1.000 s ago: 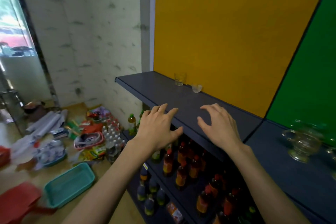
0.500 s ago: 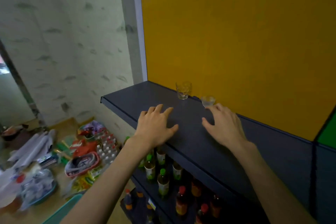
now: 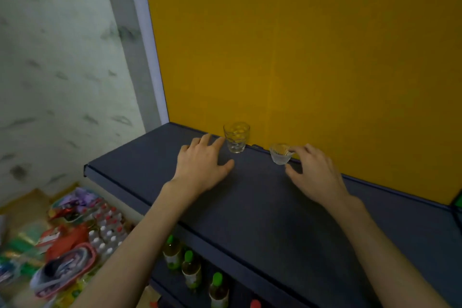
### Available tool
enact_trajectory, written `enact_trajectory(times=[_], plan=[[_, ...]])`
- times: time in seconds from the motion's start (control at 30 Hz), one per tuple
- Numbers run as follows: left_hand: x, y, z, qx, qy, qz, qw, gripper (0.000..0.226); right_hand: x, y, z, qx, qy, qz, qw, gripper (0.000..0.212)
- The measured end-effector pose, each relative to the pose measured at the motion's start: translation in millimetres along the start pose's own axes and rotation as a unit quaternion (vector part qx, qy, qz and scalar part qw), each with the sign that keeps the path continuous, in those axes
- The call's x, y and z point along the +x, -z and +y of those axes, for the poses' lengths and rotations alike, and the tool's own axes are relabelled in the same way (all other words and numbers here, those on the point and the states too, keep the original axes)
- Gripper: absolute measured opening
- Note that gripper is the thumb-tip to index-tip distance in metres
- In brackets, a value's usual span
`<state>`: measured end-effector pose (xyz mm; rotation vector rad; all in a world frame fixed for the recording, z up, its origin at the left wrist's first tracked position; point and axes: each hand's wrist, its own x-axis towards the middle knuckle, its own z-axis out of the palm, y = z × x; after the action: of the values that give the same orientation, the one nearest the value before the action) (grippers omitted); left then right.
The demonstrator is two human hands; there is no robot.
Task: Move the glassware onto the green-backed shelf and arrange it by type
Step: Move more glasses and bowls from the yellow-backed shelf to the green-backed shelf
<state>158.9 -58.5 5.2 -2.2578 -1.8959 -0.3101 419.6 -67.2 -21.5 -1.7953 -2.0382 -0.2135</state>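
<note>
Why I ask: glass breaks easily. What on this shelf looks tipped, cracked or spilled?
Nothing stands out. The tumbler and the small ribbed cup both stand upright on the dark shelf against the yellow panel, with no visible spill or crack.

a clear patterned tumbler stands upright at the back of the dark shelf, against the yellow panel. to its right, apart from it, a smaller clear ribbed cup with a flared rim also stands upright near the back edge. both look empty.
</note>
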Motion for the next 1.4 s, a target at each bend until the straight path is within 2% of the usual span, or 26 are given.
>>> enact_trajectory(times=[0.3,0.5,0.8,0.9,1.0,1.1,1.23,1.4], plan=[[95.0,-27.2,-43.2,-0.043,-0.092,0.026,0.994,0.076,34.8,-25.5,-26.7,-0.066,-0.102,0.013,0.993,0.041],[146.7,-42.4,-64.0,-0.101,-0.131,0.031,0.986,0.091,46.0,-33.0,-46.3,-0.126,-0.171,0.012,0.977,0.044],[168.7,-78.1,-53.9,-0.198,-0.101,-0.050,0.974,0.084,39.3,-41.7,-62.7,-0.139,-0.247,0.010,0.959,0.055],[173.5,-86.7,-53.6,-0.281,-0.072,-0.068,0.955,0.086,41.9,-43.2,-60.6,-0.127,-0.260,0.000,0.957,0.061],[173.9,-92.7,-53.7,-0.379,-0.050,-0.088,0.920,0.086,45.8,-44.5,-57.6,-0.109,-0.281,-0.001,0.953,0.068],[171.1,-95.3,-54.8,-0.447,-0.045,-0.075,0.890,0.077,49.1,-48.5,-55.1,-0.096,-0.293,-0.006,0.951,0.066],[164.2,-90.4,-59.6,-0.490,-0.045,-0.054,0.869,0.068,55.6,-54.0,-50.3,-0.087,-0.295,-0.009,0.951,0.069],[157.7,-76.8,-69.6,-0.514,-0.069,-0.030,0.854,0.072,68.7,-60.8,-48.1,-0.073,-0.304,-0.002,0.950,0.071]])
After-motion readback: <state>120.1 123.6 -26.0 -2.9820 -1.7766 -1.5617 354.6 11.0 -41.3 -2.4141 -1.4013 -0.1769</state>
